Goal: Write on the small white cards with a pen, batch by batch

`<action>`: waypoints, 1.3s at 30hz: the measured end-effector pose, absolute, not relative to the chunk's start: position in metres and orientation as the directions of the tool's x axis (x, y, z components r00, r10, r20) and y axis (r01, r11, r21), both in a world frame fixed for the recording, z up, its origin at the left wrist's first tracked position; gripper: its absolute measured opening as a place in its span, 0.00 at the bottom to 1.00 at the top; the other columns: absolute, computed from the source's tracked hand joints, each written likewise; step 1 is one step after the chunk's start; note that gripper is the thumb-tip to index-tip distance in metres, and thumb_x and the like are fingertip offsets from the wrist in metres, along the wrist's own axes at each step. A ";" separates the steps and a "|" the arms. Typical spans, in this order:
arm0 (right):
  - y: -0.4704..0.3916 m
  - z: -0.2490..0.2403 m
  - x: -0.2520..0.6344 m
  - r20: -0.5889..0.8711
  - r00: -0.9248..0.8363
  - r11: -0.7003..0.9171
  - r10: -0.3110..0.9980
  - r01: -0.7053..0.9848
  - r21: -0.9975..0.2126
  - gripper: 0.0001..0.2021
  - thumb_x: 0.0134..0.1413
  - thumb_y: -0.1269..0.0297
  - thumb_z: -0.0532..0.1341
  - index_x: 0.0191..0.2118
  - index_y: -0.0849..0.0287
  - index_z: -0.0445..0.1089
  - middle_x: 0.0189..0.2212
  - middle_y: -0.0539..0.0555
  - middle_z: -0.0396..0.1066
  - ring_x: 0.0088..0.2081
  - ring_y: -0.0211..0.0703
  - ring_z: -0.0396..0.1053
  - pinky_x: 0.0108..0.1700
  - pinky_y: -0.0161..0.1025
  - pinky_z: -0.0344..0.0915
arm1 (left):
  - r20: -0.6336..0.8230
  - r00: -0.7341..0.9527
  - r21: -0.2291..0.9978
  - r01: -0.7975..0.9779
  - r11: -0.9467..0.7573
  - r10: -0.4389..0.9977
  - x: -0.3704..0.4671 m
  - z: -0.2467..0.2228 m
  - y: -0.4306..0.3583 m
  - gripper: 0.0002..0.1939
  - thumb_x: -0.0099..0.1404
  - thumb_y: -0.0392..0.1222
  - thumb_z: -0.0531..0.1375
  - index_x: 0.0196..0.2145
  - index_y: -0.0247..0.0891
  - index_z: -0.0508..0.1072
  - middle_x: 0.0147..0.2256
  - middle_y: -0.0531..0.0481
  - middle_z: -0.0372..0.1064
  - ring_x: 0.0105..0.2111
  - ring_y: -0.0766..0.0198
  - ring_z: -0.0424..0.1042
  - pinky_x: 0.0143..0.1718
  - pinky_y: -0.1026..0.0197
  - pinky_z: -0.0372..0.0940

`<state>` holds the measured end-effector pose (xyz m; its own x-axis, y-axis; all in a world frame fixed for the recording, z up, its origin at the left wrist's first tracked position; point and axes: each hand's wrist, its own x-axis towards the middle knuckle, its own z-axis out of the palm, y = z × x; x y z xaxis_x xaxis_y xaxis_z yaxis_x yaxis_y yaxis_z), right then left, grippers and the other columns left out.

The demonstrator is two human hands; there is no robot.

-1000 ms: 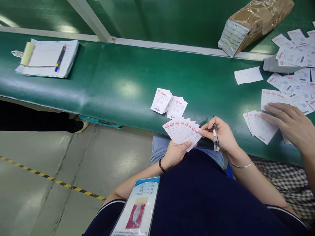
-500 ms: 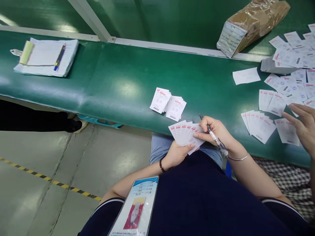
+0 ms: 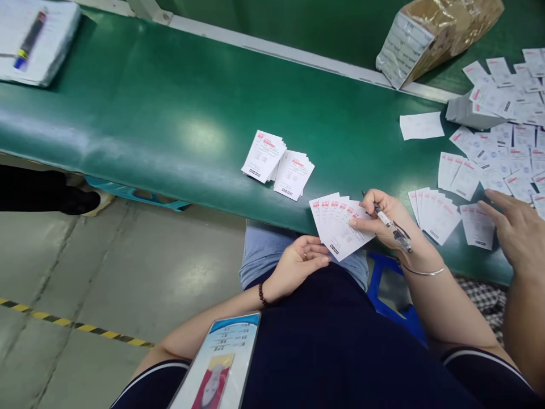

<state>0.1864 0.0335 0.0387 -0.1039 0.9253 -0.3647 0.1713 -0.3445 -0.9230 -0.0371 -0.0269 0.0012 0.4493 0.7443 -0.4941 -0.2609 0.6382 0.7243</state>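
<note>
Your right hand [image 3: 385, 221] is closed around a spread fan of cards [image 3: 340, 227], the thumb pressing on their printed faces, and it also has a pen [image 3: 394, 230] lying slantwise across it. The fan is just over the near edge of the green bench [image 3: 170, 113], above your lap. Your left hand [image 3: 300, 261] is released — fingers loosely curved and palm partly turned up — at the fan's lower left corner; you cannot tell from here whether its fingertips touch the cards. On the bench, to the far left of the fan, two small card piles [image 3: 279, 165] lie close together. At the far left are some papers [image 3: 53, 42] with a marker [image 3: 30, 40] on top. To the right, another person's hand [image 3: 515, 227] has its fingers spread near a single card group [image 3: 477, 226], with a wider card spread [image 3: 436, 216] to its left and many loose cards [image 3: 496, 153] beyond. Farther back you have a white slip [image 3: 421, 125] lying flat and a wrapped brown parcel [image 3: 447, 34] resting at an angle across the pale strip [image 3: 276, 51].
</note>
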 end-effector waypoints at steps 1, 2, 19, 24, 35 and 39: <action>0.034 0.038 0.191 -0.373 -0.093 -0.350 0.923 0.194 -0.916 0.25 0.33 0.59 0.75 0.24 0.55 0.55 0.18 0.41 0.53 0.19 0.31 0.50 0.19 0.32 0.47 | -0.464 0.369 0.823 -0.156 0.546 0.805 -0.042 -0.004 -0.028 0.17 0.56 0.42 0.69 0.42 0.38 0.72 0.35 0.48 0.75 0.34 0.62 0.75 0.40 0.56 0.69; 0.034 0.036 0.194 -0.380 -0.086 -0.354 0.921 0.225 -0.908 0.25 0.33 0.59 0.75 0.24 0.55 0.55 0.18 0.41 0.53 0.19 0.30 0.50 0.19 0.32 0.47 | -0.385 0.281 0.911 -0.036 0.411 0.879 -0.046 -0.010 -0.028 0.15 0.57 0.43 0.69 0.41 0.40 0.73 0.34 0.48 0.74 0.33 0.62 0.74 0.39 0.56 0.68; 0.039 0.026 0.200 -0.421 -0.147 -0.337 0.895 0.395 -0.855 0.19 0.40 0.62 0.72 0.26 0.55 0.58 0.17 0.42 0.58 0.17 0.31 0.55 0.17 0.31 0.52 | -0.142 0.659 0.983 0.006 0.183 0.739 -0.036 -0.040 0.024 0.15 0.51 0.33 0.70 0.35 0.50 0.81 0.39 0.46 0.79 0.44 0.49 0.76 0.58 0.41 0.55; 0.036 0.051 0.199 -0.057 0.016 -0.058 0.998 0.435 -0.898 0.15 0.46 0.60 0.71 0.35 0.52 0.64 0.44 0.55 0.73 0.43 0.49 0.73 0.38 0.43 0.71 | -0.132 0.651 0.986 0.010 0.165 0.747 -0.034 -0.034 0.026 0.13 0.52 0.34 0.69 0.35 0.49 0.80 0.39 0.46 0.79 0.45 0.49 0.76 0.57 0.42 0.59; 0.025 0.043 0.168 -0.061 -0.012 -0.057 0.998 0.221 -0.974 0.19 0.62 0.43 0.52 0.41 0.51 0.71 0.26 0.52 0.69 0.23 0.39 0.64 0.24 0.41 0.62 | -0.148 0.613 0.964 -0.085 0.251 0.776 -0.033 -0.031 0.029 0.13 0.47 0.33 0.71 0.31 0.48 0.80 0.35 0.46 0.79 0.41 0.49 0.78 0.55 0.40 0.63; 0.029 0.039 0.158 -0.139 -0.129 -0.093 0.982 0.311 -0.946 0.08 0.59 0.57 0.62 0.42 0.52 0.70 0.33 0.52 0.73 0.31 0.41 0.71 0.31 0.40 0.69 | -0.222 0.598 0.906 -0.167 0.390 0.770 -0.034 -0.034 0.028 0.14 0.44 0.31 0.72 0.29 0.47 0.80 0.35 0.45 0.79 0.43 0.47 0.77 0.57 0.39 0.60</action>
<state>0.1578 0.0286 0.0391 -0.1286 0.9820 -0.1386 0.3105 -0.0928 -0.9460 -0.0339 0.0285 -0.0338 0.5979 0.7703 -0.2216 -0.1666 0.3899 0.9057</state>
